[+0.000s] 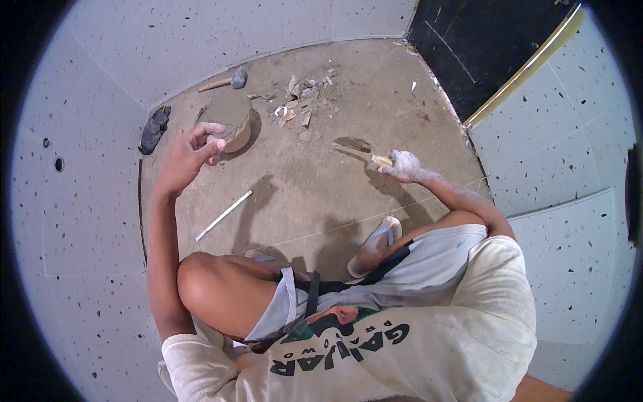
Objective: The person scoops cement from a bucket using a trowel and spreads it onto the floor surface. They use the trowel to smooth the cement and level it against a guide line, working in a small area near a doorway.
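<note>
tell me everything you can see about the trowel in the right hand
The small metal trowel with a pale wooden handle lies low over the bare grey cement floor. Its flat, pointed blade looks dark and coated with grey mortar, pointing to the person's left, and it seems to touch or nearly touch the floor. The right hand, dusted white, grips the handle, so only a short pale end shows. A shadow lies beneath the blade.

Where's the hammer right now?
In the head view the hammer lies at the far left edge of the bare concrete patch, against the speckled tiles, just beyond the pan of mortar near the left hand.
</note>
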### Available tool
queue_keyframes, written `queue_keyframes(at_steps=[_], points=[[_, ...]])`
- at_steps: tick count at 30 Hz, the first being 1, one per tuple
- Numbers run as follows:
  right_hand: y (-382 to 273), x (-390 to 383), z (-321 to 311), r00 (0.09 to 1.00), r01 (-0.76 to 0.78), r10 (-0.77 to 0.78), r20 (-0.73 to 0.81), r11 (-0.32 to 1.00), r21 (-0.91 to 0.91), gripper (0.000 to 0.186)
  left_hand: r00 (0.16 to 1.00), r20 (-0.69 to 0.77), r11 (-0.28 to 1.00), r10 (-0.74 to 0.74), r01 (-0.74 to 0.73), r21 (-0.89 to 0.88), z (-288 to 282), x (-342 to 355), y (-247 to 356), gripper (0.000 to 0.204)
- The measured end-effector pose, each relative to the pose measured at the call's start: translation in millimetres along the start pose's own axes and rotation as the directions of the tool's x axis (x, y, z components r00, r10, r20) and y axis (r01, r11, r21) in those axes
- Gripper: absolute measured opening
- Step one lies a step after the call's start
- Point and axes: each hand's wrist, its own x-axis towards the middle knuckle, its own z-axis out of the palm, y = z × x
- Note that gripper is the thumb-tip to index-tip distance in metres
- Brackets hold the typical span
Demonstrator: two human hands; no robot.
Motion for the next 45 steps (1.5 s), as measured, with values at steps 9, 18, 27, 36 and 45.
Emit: queue_keyframes(at_steps=[9,18,27,36,45], points=[[5,1,5,0.998,0.007,-0.007,-0.055,1.0,-0.011,0.059,1.0,-0.014,1.0,0.0,0.0,0.021,0,0,0,0.032],[12,5,10,0.99,0.069,-0.075,-0.118,0.996,-0.058,0.066,1.0,0.001,1.0,-0.003,0.003,-0.008,-6,0,-12,0.038],[-10,-4,-7,0.999,-0.029,0.029,0.025,0.999,-0.018,0.059,0.999,-0.007,0.996,-0.043,0.044,0.081,-7,-1,-13,0.043],[14,4,7,1.0,0.022,-0.022,-0.004,1.0,-0.01,0.062,0.999,0.012,0.997,-0.032,0.031,0.072,-2,5,-10,0.037],[5,3,3,0.999,-0.015,0.015,0.032,1.0,0.002,0.064,0.998,-0.005,0.996,-0.064,0.064,0.065,-2,1,-11,0.037]])
